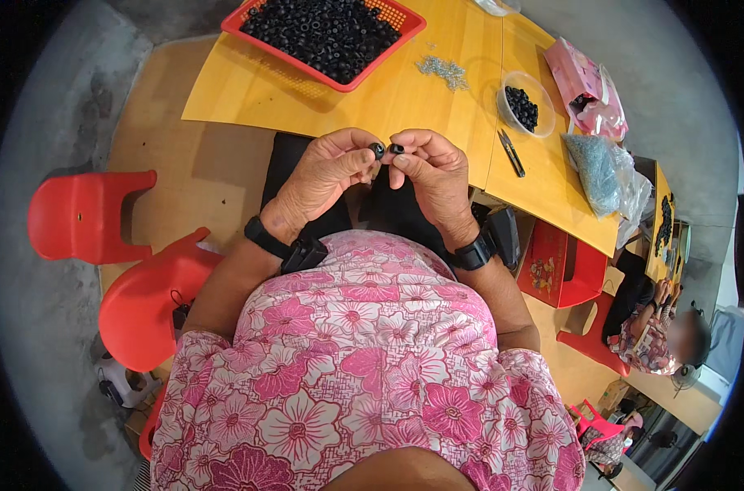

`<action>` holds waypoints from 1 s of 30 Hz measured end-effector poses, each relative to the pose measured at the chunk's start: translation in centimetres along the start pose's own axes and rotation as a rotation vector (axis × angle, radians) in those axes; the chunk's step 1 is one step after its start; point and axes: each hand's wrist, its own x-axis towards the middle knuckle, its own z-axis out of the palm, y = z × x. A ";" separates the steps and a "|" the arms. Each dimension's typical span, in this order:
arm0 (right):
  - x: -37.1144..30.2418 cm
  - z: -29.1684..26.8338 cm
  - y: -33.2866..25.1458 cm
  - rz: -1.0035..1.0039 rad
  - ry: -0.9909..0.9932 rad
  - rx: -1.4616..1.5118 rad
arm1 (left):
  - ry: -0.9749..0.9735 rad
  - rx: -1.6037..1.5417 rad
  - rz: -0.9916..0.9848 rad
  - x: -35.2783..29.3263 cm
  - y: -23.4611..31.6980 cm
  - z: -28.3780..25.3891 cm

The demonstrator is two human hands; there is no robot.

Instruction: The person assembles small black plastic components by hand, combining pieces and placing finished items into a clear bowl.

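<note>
Left hand and right hand close together, both pinching

A red plastic chair stands left of the red basket, which is heaped with black rings. On the basket's near side, the left thumb and forefinger are closed on a first black part; the right ones grip a second black part just beside it. Right of the basket come a scatter of silvery pieces, a slim dark tool, a clear tub of black pieces, a pink package whose markings are too small to read, and a plastic bag of greyish-blue bits.
</note>
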 end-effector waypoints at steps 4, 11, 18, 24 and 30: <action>0.0 0.2 0.2 0.021 0.012 -0.001 | 0.011 0.001 -0.003 0.0 -0.1 -0.4; 0.0 0.4 0.6 -0.004 0.030 -0.061 | 0.025 -0.009 -0.015 -0.1 -0.4 -0.7; 0.1 0.5 0.9 -0.042 0.073 -0.025 | 0.056 -0.054 -0.022 -0.1 -0.9 -0.8; -0.1 0.1 0.9 -0.039 0.093 0.041 | 0.055 -0.081 -0.013 -0.1 -0.9 -1.1; 0.1 0.0 1.1 -0.063 0.112 0.134 | 0.037 -0.068 -0.019 -0.2 -1.1 -1.5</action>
